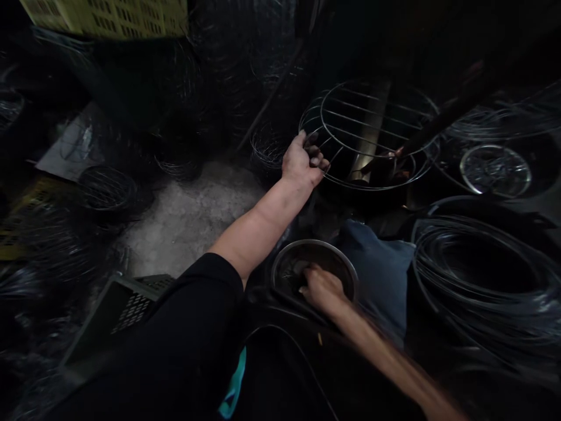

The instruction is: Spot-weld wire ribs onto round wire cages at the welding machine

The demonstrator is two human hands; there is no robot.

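My left hand point(305, 161) reaches forward, its fingers curled at the left edge of a round wire rack point(350, 117) made of rings and parallel wires. The rack sits at the upper middle, with a metal rod point(433, 123) reaching it from the right. Below it, my right hand point(322, 286) dips into a round metal bowl point(350, 264). The fingers there are bent and drawn together, and their tips are lost in the bowl's dark inside, so whatever they grip is hidden. A blue-grey cloth point(381, 275) lies right beside the bowl.
A large wire coil point(482, 280) lies at the right, below a round shiny object point(495, 169). Yellow crates point(109, 17) stand at the upper left. A green crate point(114, 316) tilts at the lower left, and wire bundles point(107, 187) cover much of the left floor.
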